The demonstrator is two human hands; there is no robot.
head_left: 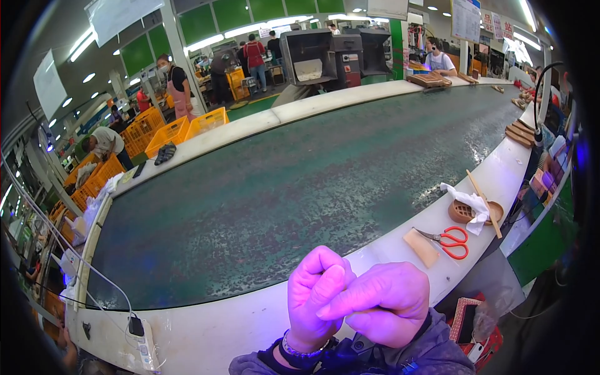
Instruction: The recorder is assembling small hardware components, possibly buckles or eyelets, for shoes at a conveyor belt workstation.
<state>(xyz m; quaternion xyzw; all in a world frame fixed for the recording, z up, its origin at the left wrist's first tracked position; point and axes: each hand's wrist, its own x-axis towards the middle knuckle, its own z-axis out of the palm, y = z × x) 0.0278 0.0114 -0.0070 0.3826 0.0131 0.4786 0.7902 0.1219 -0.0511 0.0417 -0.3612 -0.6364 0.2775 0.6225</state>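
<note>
Fingers (325,284) of the left hand (315,300) are curled into a closed fist, and the right hand (384,306) is pressed against it, its fingers (350,305) folded over, one stretched across the left knuckles. Whether anything is pinched between the two hands cannot be told; nothing shows in them. Both hands glow purple-pink and hover over the near rim of the bench (250,325), close to the lower edge of the view.

Biggest of all is the dark green conveyor belt (300,187), which fills the middle and runs off toward the upper right. Around it goes the pale bench edge. Yellow crates (169,132) are stacked beyond the far side at the left, where people stand at work, one in a pink apron (181,94). Grey machines (331,56) stand at the far end.

On the bench to the right of the hands lie a tan rectangular block (420,248) and, touching it, red-handled scissors (451,240). Further right sits a brown round piece (465,212) with a white cloth (470,203) draped over it and a thin wooden stick (484,203) laid across. A white power strip (142,340) rests at the lower left rim, its cable trailing upward. A beaded bracelet (300,351) circles the left wrist.
</note>
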